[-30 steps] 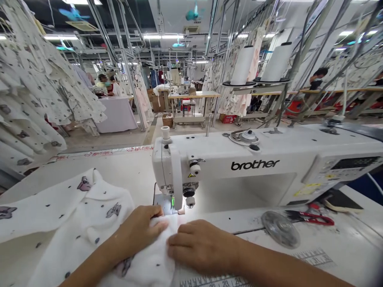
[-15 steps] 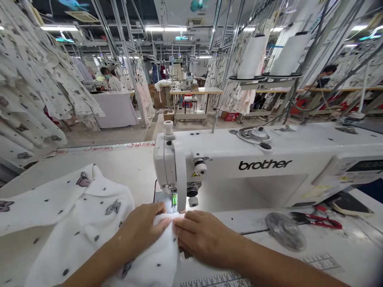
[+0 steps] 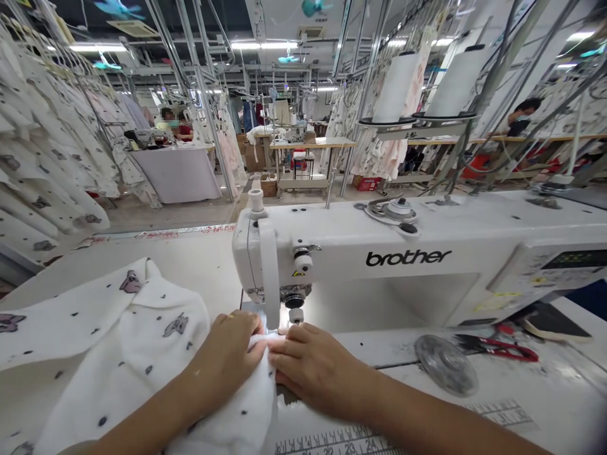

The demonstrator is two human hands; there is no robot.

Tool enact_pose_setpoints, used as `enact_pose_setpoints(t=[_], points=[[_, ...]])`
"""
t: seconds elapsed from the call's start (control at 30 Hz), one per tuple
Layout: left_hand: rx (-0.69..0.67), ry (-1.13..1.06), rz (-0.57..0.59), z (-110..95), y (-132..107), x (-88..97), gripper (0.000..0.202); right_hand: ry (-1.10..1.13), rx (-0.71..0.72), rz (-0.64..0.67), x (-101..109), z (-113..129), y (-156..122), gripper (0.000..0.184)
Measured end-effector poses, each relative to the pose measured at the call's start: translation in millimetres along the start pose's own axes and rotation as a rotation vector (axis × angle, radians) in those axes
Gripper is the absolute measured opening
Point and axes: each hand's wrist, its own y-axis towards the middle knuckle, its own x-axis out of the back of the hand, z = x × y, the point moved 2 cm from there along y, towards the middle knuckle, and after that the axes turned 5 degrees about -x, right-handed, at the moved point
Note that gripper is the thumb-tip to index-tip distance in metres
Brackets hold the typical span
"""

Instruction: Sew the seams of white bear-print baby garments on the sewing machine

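A white printed garment [image 3: 142,322] with dark dots and greyish figures lies over the left side of the sewing table. My left hand [image 3: 230,344] pinches its edge between thumb and fingers, just in front of the needle area. Right beside it, my right hand [image 3: 317,370] grips the same edge, fingers pressed together on the cloth. The white Brother sewing machine [image 3: 332,240] stands directly behind both hands. Its needle and presser foot are largely hidden by the machine's front parts and my fingers.
Right of my hands lie a clear round dish [image 3: 446,365] and red-handled scissors [image 3: 502,347]. A printed ruler scale [image 3: 346,439] runs along the table's front. White thread cones [image 3: 396,88] stand behind the machine. Hanging garments [image 3: 47,139] fill the left, and people sit at far tables.
The view has shifted slightly, so the machine sits a little further left and higher. Both hands keep hold of the garment edge near the needle. The green part by the needle is now hidden.
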Motion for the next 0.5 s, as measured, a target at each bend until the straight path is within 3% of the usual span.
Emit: enact_pose_setpoints(t=[0.17,0.5], points=[[0.036,0.024,0.020,-1,-1,5.3,0.010,0.013,0.003,-0.008,-1,-1,-1,0.017],[0.014,-0.068,-0.126,6,-3,-9.0,0.008,0.014,-0.009,-0.009,-2,-4,-2,0.016]])
